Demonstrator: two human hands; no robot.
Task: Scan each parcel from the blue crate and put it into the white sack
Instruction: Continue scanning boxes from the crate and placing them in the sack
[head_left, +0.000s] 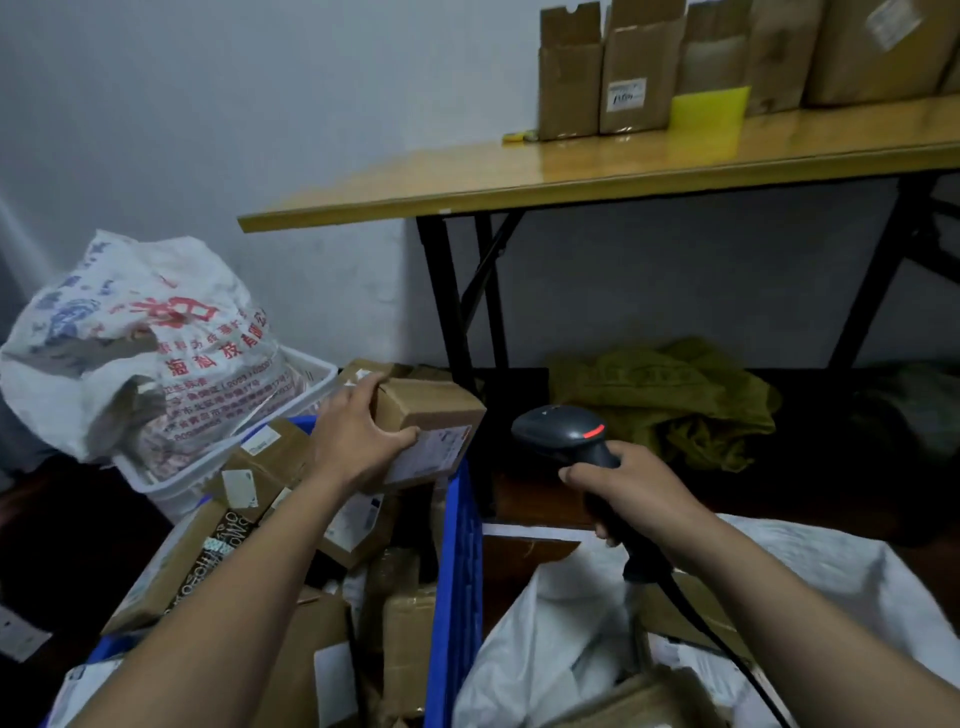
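The white sack (545, 623) and blue crate (457, 571) run off the bottom edge; the label (431, 457) on the held parcel (431, 410) is too blurred to read.

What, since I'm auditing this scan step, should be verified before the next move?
1. The parcel is gripped by the left hand: ok.
2. The scanner is held in the right hand: ok.
3. The label is uncovered: ok.
4. The scanner points at the label: cannot tell.
5. The white sack lies open: ok.
6. The cable is clear of the sack's mouth: not ok, it runs over it.
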